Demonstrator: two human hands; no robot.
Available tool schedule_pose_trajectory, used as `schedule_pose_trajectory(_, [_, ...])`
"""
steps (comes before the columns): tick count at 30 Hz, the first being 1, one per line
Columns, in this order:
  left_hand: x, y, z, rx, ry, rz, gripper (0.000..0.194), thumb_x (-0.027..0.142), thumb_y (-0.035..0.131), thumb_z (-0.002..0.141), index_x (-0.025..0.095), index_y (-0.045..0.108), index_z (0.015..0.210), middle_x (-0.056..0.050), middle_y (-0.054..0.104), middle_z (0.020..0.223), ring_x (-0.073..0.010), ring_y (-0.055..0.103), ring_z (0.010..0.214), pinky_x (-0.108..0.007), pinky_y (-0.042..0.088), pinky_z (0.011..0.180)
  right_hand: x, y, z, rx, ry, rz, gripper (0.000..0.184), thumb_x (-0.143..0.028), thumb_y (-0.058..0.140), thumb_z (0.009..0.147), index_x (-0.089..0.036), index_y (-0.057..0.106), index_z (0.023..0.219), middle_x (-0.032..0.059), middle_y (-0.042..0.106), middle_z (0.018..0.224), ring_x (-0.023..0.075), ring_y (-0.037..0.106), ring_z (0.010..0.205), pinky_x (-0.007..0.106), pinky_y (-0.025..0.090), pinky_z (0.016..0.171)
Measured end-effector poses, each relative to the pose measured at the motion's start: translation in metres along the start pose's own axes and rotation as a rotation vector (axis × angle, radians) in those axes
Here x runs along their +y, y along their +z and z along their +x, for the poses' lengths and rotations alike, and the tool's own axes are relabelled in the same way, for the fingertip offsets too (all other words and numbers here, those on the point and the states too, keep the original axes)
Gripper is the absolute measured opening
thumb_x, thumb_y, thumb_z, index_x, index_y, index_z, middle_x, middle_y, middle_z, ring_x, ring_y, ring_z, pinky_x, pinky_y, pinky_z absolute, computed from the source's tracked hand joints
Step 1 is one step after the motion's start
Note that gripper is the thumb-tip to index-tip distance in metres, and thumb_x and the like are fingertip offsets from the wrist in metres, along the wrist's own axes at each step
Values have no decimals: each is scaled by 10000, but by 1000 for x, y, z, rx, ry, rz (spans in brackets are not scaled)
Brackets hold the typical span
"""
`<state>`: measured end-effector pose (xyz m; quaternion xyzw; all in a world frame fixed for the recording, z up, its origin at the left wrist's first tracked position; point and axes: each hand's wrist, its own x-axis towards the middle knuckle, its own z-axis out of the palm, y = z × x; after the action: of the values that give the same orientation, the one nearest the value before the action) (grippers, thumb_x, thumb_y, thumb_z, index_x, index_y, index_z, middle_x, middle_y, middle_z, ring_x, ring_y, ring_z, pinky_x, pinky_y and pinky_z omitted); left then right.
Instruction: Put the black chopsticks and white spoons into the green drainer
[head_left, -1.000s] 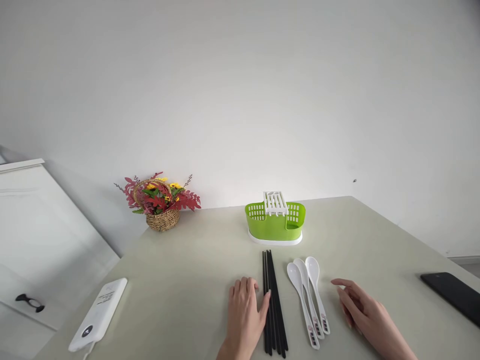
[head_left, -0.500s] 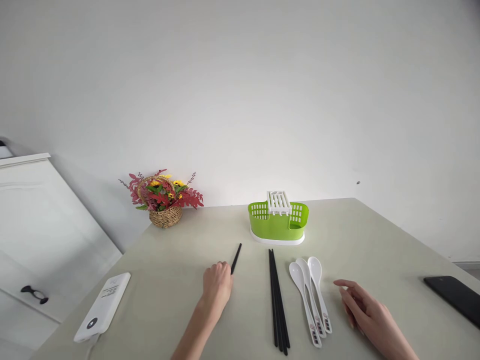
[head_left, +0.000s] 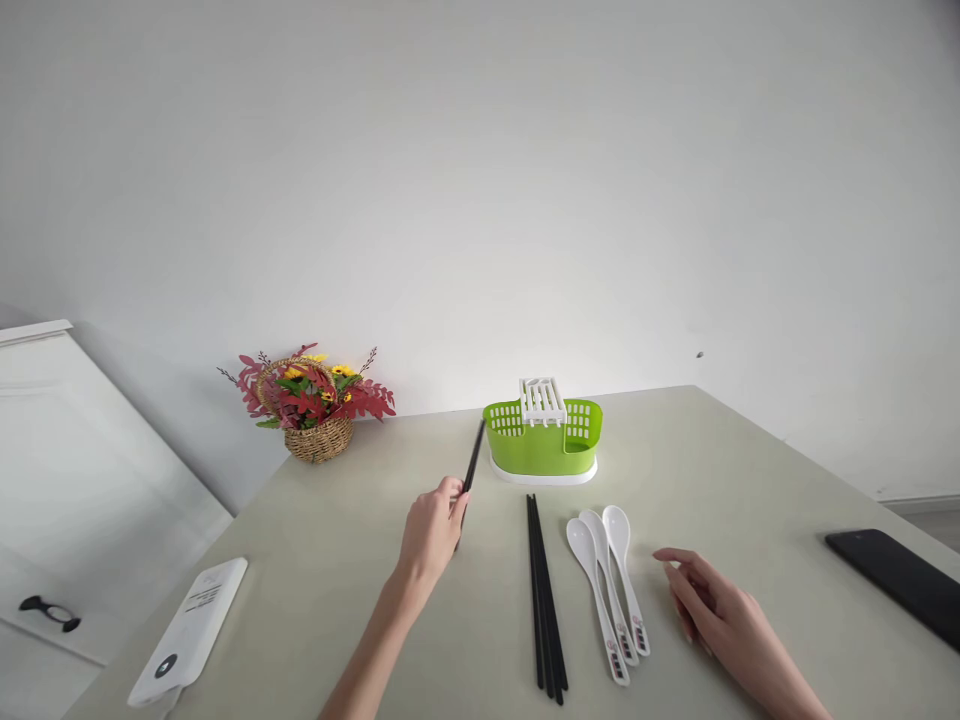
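My left hand [head_left: 433, 528] is closed around black chopsticks [head_left: 474, 455], tilted with their upper tips near the left end of the green basket [head_left: 540, 450]. How many it holds I cannot make out. Several more black chopsticks [head_left: 544, 600] lie in a narrow bundle on the table. Beside them are three white spoons [head_left: 604, 590], bowls pointing away from me and handles overlapping. To the right of the spoons rests my right hand [head_left: 712, 605], holding nothing, its index finger stretched out and the others loosely bent. The basket has a white slatted rack on top and a white base.
A wicker basket of artificial flowers [head_left: 319, 435] stands at the back left of the table [head_left: 375, 620]. A white power bank [head_left: 191, 630] with a cable lies front left, a black phone [head_left: 896, 580] at the right. A white cabinet [head_left: 90, 480] adjoins the left side.
My left hand took some chopsticks from the bundle, moved them left, then raised them towards the green basket. My right hand stays beside the spoons. The view has shifted slightly.
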<state>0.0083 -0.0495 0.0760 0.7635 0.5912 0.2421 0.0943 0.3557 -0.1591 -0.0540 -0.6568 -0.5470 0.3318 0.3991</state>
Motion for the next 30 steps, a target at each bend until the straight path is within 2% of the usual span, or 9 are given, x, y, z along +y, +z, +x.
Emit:
schedule_pose_trajectory(2, [2, 5, 1, 105, 57, -353, 178, 399, 525, 986, 245, 610, 1015, -71, 775, 1023, -223, 758, 948, -304, 595, 799, 1, 0, 1, -5, 3, 1, 520, -581, 413, 969, -226, 546, 1324, -76, 504, 565, 166, 530, 569, 274, 437, 632])
schedule_pose_trajectory(5, [4, 14, -1, 176, 66, -550, 253, 472, 575, 954, 235, 623, 1029, -76, 775, 1078, -229, 758, 991, -320, 610, 853, 2, 0, 1, -9, 7, 2, 525, -591, 396, 977, -226, 544, 1324, -73, 504, 568, 167, 523, 567, 278, 429, 624])
schedule_pose_trajectory(12, [2, 26, -2, 209, 63, -529, 280, 470, 563, 964, 227, 650, 1071, -79, 774, 1113, -242, 747, 1041, -337, 607, 905, -1, 1, 0, -9, 6, -13, 544, -615, 360, 985, -225, 525, 1327, -65, 497, 576, 182, 534, 587, 295, 434, 646])
schedule_pose_trajectory(18, [3, 30, -2, 149, 69, -535, 273, 473, 544, 976, 238, 648, 1069, -65, 770, 1126, -233, 743, 1051, -328, 605, 904, -2, 0, 0, -3, 21, -4, 532, -614, 383, 974, -232, 548, 1305, -61, 505, 575, 185, 541, 569, 296, 440, 629])
schedule_pose_trajectory(25, [4, 37, -2, 144, 93, -573, 260, 453, 551, 978, 235, 660, 1070, -62, 781, 1088, -231, 751, 1033, -322, 608, 894, -1, -1, -1, 12, 17, 39, 510, -592, 451, 950, -225, 589, 1276, -62, 508, 560, 168, 521, 542, 282, 434, 580])
schedule_pose_trajectory(28, [8, 39, -3, 115, 108, -583, 252, 439, 551, 980, 243, 679, 1071, -51, 786, 1079, -226, 756, 1020, -321, 610, 893, -14, -4, 5, -27, 11, 115, 542, -623, 445, 945, -205, 593, 1256, -57, 503, 575, 159, 500, 526, 283, 435, 546])
schedule_pose_trajectory(30, [13, 40, -5, 84, 119, -585, 253, 440, 553, 979, 249, 691, 1074, -47, 788, 1086, -231, 755, 1025, -331, 611, 896, -38, -4, 12, -67, -46, 138, 547, -635, 434, 954, -199, 589, 1245, -53, 495, 588, 158, 503, 538, 291, 451, 562])
